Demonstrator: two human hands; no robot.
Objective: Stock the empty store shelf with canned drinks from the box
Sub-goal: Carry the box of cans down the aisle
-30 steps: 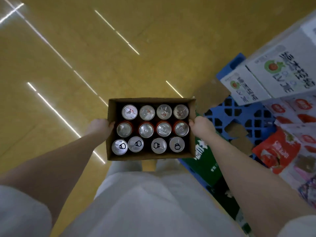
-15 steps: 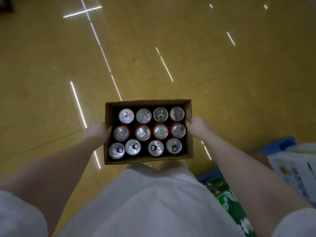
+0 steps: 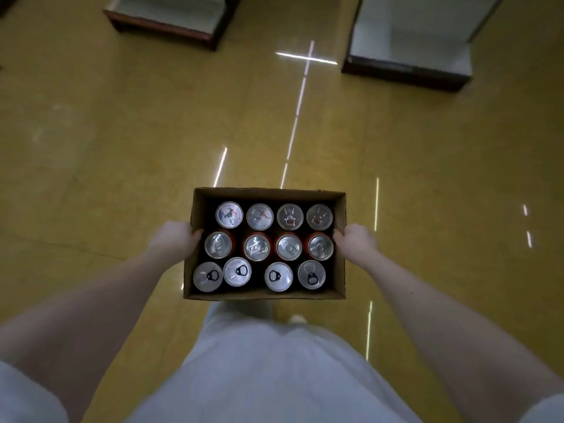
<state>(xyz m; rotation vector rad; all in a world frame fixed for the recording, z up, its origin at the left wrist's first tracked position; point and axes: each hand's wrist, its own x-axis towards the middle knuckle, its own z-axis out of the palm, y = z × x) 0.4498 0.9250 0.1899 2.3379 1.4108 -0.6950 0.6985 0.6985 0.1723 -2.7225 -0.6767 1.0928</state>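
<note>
While both arms are reaching forward, the left grip (image 3: pixel 175 241) and the right grip (image 3: pixel 355 241) are clasping opposite side walls of the open cardboard box (image 3: pixel 340 270), fingers curling over its rim. The box is hanging level above the yellow floor (image 3: pixel 122 148), carrying twelve upright cans (image 3: pixel 257 247) in three rows of four. Two shelf units (image 3: pixel 409 41) are standing well ahead.

Top edge cuts off both shelf units (image 3: pixel 409 32); the box (image 3: pixel 268 195) hides cans' (image 3: pixel 257 247) sides.
</note>
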